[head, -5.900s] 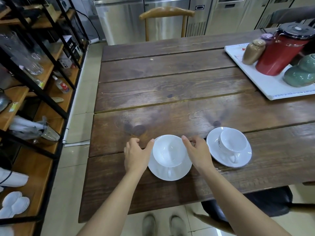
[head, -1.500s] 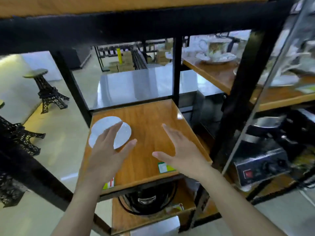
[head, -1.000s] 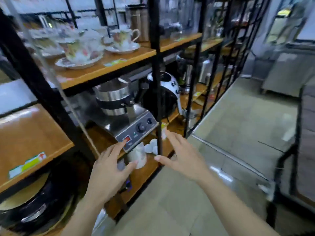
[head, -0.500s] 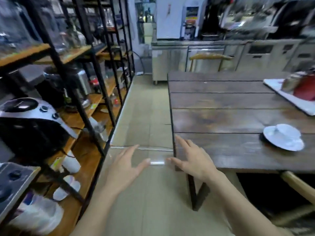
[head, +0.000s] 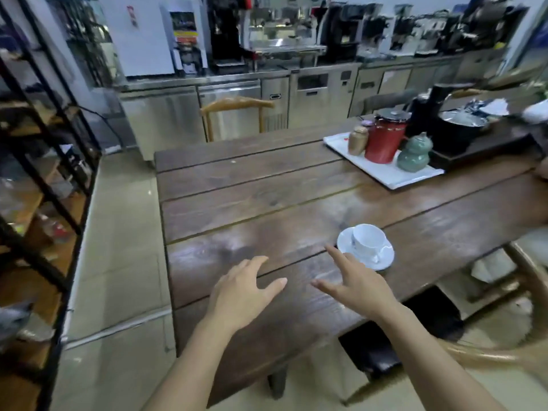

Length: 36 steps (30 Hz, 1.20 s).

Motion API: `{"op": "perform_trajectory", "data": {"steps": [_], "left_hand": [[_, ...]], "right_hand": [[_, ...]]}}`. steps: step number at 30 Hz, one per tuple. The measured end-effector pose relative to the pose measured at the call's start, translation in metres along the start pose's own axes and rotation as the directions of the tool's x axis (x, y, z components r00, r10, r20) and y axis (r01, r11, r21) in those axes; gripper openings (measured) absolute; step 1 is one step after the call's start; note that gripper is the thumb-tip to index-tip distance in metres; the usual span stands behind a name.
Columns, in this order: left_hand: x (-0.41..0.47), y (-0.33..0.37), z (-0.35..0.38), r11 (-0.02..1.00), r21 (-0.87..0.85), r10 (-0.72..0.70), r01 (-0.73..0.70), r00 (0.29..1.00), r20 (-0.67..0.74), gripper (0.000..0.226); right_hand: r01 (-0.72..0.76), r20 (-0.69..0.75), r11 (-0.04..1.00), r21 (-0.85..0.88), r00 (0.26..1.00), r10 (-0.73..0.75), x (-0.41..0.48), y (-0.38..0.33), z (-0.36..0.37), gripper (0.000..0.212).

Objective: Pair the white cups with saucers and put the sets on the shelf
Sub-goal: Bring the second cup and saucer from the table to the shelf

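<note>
One white cup [head: 367, 241] sits on a white saucer [head: 385, 259] near the front edge of the dark wooden table [head: 267, 203]. My right hand [head: 353, 284] hovers open just left of the saucer, its fingertips almost at the rim. My left hand [head: 243, 289] is open too, spread over the table's front plank further left. Both hands hold nothing. The black-framed shelf [head: 44, 179] with wooden boards stands along the left edge of the view.
A white tray [head: 385, 173] at the table's far right carries a red jug [head: 385, 137], a brown jar [head: 358, 140] and a green gourd jar [head: 413, 154]. A wooden chair [head: 235, 114] stands behind the table, steel counters beyond. Tiled floor lies between shelf and table.
I have turned from the shelf back to the table. Both empty hands have come over the table's front, and the right one has drawn close to the remaining cup and saucer.
</note>
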State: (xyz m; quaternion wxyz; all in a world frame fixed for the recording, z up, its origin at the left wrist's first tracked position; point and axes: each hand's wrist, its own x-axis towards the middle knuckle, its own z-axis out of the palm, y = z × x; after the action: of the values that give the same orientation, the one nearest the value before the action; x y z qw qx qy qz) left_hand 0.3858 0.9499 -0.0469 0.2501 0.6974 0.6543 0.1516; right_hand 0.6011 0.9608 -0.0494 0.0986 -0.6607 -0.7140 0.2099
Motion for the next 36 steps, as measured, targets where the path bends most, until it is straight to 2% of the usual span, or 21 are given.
{"op": "perform_trajectory", "data": {"steps": [3,8,13,17,19,23,26,30,32,36], "left_hand": [[0.035,0.031,0.021,1.000,-0.009,0.018,-0.018,0.996,0.083,0.065],[0.094,0.074,0.063,1.000,-0.007,-0.010,0.011,0.994,0.109,0.064],[0.146,0.111,0.104,0.979,-0.143,-0.123,0.148,0.978,0.166,0.060],[0.180,0.122,0.130,0.945,-0.223,-0.203,0.239,0.964,0.172,0.059],[0.191,0.123,0.141,0.925,-0.244,-0.256,0.290,0.953,0.163,0.061],[0.200,0.125,0.159,0.868,-0.313,-0.335,0.386,0.920,0.205,0.064],[0.204,0.129,0.171,0.800,-0.405,-0.377,0.443,0.896,0.235,0.049],[0.209,0.139,0.176,0.676,-0.502,-0.455,0.540,0.841,0.292,0.042],[0.212,0.138,0.177,0.646,-0.516,-0.481,0.563,0.825,0.298,0.041],[0.208,0.140,0.176,0.604,-0.542,-0.497,0.585,0.808,0.318,0.049]], "right_hand": [[-0.102,-0.015,0.995,0.020,0.995,0.102,0.011,0.042,-0.014,0.078],[-0.181,0.021,0.983,0.029,0.983,0.180,0.045,0.111,-0.034,0.075],[-0.201,0.056,0.975,0.091,0.979,0.197,0.086,0.169,-0.057,0.066],[-0.267,0.115,0.943,0.200,0.962,0.248,0.117,0.201,-0.056,0.073],[-0.291,0.159,0.906,0.308,0.954,0.253,0.130,0.211,-0.050,0.073],[-0.299,0.235,0.789,0.537,0.951,0.201,0.147,0.217,-0.039,0.041],[-0.356,0.296,0.651,0.670,0.933,0.205,0.158,0.222,-0.025,0.029],[-0.428,0.369,0.558,0.711,0.902,0.222,0.166,0.227,-0.016,0.027],[-0.444,0.391,0.526,0.725,0.895,0.215,0.168,0.228,-0.017,0.020],[-0.447,0.388,0.508,0.736,0.894,0.224,0.163,0.225,-0.024,0.024]]}}
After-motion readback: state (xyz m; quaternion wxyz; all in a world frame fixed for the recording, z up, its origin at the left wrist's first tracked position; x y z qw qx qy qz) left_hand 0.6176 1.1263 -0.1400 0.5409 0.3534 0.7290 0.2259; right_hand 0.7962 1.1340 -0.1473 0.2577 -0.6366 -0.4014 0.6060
